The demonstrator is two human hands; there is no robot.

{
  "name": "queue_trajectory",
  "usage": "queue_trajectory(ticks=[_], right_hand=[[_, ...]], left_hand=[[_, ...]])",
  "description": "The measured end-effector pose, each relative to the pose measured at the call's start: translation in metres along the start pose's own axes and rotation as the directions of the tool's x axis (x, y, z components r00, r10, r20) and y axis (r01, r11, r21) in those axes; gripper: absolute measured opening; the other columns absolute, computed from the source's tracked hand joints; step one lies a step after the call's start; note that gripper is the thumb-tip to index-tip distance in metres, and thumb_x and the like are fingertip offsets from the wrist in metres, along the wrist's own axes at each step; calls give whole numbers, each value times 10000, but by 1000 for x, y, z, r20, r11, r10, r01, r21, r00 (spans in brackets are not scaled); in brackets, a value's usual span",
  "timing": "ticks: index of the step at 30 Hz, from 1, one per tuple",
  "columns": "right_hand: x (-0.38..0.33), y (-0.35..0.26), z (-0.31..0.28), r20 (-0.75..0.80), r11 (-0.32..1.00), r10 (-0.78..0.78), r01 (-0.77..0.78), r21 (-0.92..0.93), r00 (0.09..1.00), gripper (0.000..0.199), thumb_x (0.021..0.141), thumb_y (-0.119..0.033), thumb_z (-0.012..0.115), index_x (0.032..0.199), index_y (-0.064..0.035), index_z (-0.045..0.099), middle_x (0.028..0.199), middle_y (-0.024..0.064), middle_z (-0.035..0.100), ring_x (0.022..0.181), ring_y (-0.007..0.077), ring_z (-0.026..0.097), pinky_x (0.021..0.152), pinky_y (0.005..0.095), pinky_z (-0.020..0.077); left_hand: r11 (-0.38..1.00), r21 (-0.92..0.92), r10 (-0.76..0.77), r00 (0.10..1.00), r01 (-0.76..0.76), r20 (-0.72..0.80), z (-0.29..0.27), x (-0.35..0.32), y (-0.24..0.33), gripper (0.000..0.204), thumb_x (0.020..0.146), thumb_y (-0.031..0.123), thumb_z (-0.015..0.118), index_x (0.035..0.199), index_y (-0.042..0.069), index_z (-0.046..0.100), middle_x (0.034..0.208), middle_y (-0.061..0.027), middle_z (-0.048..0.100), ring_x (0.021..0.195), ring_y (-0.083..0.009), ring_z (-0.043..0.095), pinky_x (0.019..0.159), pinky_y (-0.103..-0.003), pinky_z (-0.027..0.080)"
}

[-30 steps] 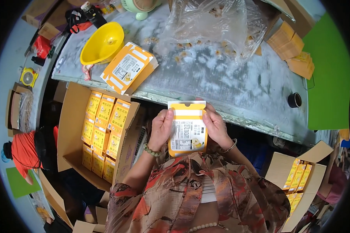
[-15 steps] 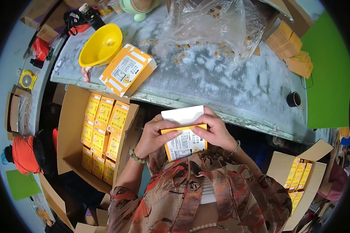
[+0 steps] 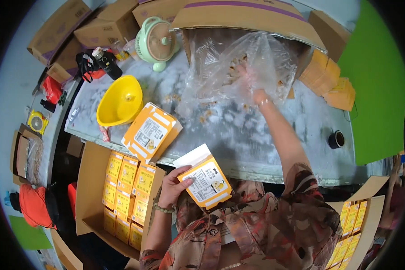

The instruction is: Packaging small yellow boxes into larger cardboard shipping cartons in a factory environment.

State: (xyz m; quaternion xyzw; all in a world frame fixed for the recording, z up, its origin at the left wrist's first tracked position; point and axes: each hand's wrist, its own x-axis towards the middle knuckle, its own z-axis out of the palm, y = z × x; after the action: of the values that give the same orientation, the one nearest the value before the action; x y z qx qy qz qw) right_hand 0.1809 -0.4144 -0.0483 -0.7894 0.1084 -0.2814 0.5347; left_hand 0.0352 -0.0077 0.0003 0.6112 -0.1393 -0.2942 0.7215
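Observation:
My left hand point(image 3: 173, 185) grips a small yellow carton point(image 3: 205, 181) with a white label and an open white top flap, held near my chest at the table's front edge. My right hand point(image 3: 246, 77) is stretched far forward inside a clear plastic bag point(image 3: 225, 72) of small tan pieces; whether its fingers hold anything is blurred by the plastic. A second yellow carton point(image 3: 150, 132) lies flat on the grey table point(image 3: 265, 144), left of the one I hold.
A yellow funnel-shaped bowl point(image 3: 120, 101) and a small green fan point(image 3: 156, 41) sit at the table's left. A brown box point(image 3: 121, 189) of packed yellow cartons stands at lower left, another point(image 3: 353, 225) at lower right. Large cardboard boxes point(image 3: 252, 13) line the back.
Both hands were holding the carton near my chest. My right hand has let go and reached forward into the plastic bag; my left hand alone holds the carton, its flap open.

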Motion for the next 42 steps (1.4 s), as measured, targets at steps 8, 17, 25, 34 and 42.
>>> queue_trajectory(ticks=[8,17,25,34,42], right_hand=[[30,-42,21,45,867,46,-17,-498,998,483,707,-335,513,1080,-35,442,1067,166,482,1052,311,387,876,433,302],[-54,-44,25,516,558,-165,511,-654,840,334,658,-315,562,901,-87,538,989,93,476,957,296,417,776,386,356],[-143,-65,-1,563,588,-180,547,-596,807,368,630,-324,607,923,-111,546,1067,37,457,1043,289,364,827,415,329],[-183,-105,-95,152,853,-280,319,-414,948,349,673,-172,620,985,-48,524,1045,116,488,951,249,474,788,314,385],[-285,-97,-64,-74,960,36,-55,-276,997,352,661,-135,630,976,-29,513,962,117,478,822,229,508,725,292,423]], left_hand=[[964,208,155,986,-163,58,5,24,24,450,651,-16,634,1068,30,472,1030,-63,489,929,-145,483,811,-260,392],[996,16,87,996,-87,4,8,26,9,478,640,-20,644,1076,12,451,1050,-66,478,956,-137,461,827,-257,380],[983,-167,38,974,-77,-225,4,12,-18,422,658,-55,607,1052,-11,464,991,-82,523,889,-147,505,783,-257,420],[938,-336,-38,933,-91,-358,0,9,-35,287,758,21,528,1034,6,453,962,-108,532,838,-193,543,695,-319,489],[932,-352,-27,948,-92,-318,-16,-2,-37,219,783,59,501,996,8,487,988,-102,535,886,-192,530,773,-331,458]])
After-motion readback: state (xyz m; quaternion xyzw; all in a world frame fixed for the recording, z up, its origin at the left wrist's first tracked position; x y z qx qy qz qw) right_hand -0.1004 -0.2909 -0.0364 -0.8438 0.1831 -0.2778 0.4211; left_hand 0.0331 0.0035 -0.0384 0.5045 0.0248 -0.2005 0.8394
